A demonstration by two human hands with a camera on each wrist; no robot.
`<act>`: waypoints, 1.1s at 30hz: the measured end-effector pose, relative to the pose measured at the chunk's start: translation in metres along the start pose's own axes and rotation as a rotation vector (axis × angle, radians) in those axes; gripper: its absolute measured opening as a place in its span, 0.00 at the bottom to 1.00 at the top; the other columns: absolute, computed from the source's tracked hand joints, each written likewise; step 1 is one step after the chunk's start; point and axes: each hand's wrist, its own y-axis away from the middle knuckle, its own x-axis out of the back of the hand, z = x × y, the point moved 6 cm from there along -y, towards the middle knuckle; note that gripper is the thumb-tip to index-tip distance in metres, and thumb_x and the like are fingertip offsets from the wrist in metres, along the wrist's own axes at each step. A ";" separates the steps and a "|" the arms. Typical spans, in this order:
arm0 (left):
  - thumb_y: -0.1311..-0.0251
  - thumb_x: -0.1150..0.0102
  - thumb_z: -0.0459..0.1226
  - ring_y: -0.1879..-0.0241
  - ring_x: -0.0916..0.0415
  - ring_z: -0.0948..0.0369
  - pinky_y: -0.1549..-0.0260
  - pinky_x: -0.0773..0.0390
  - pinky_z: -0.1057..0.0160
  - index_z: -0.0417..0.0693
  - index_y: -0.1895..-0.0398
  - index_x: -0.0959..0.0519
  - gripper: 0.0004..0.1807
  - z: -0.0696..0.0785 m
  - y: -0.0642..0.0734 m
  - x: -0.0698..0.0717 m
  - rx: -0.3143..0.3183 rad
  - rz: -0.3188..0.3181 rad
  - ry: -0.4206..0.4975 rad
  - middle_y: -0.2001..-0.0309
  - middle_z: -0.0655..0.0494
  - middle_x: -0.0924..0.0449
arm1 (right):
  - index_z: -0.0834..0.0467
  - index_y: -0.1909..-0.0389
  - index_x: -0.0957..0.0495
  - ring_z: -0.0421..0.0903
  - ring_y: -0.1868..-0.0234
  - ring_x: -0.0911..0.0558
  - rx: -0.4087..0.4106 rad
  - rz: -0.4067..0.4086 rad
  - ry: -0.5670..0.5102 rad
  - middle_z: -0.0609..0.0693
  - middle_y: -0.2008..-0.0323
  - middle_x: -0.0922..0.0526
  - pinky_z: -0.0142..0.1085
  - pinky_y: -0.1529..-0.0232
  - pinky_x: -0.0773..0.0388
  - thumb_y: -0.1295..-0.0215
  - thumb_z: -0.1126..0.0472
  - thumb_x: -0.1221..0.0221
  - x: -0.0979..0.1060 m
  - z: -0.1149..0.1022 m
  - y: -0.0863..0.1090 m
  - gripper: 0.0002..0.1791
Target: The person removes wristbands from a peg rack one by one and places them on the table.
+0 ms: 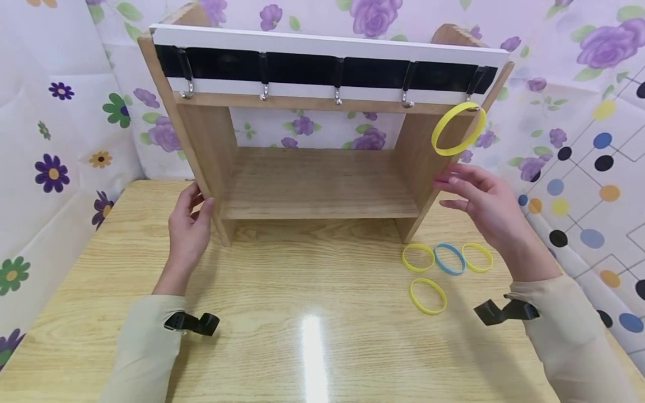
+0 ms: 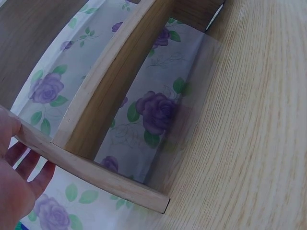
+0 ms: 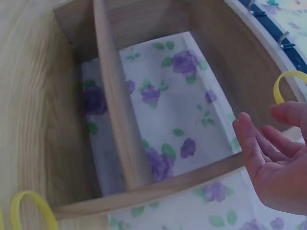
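Note:
A wooden shelf rack point(image 1: 322, 184) stands on the table, with a row of metal hooks along its top front. My left hand point(image 1: 190, 224) holds the rack's left side panel, its thumb at the front edge; the left wrist view shows the fingers point(image 2: 41, 182) against that panel. A yellow wristband point(image 1: 448, 151) hangs from the rightmost hook. Just below it, my right hand point(image 1: 486, 207) is beside the right side panel, fingers loosely bent and holding nothing. Whether its fingertips touch the panel, I cannot tell.
On the table right of the rack lie a blue wristband point(image 1: 456, 272) and three yellow wristbands, one of them point(image 1: 428, 312) closer to me. Flower-patterned sheeting point(image 1: 302, 126) covers the wall behind, and dotted sheeting point(image 1: 604, 224) covers the right side.

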 end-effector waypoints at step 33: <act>0.31 0.50 0.29 0.44 0.29 0.55 0.53 0.27 0.70 0.38 0.35 0.31 0.22 0.003 0.000 0.001 -0.033 0.009 0.014 0.42 0.44 0.26 | 0.72 0.54 0.22 0.51 0.57 0.16 0.157 0.126 -0.430 0.60 0.57 0.17 0.36 0.62 0.18 0.37 0.71 0.40 -0.002 -0.053 -0.013 0.12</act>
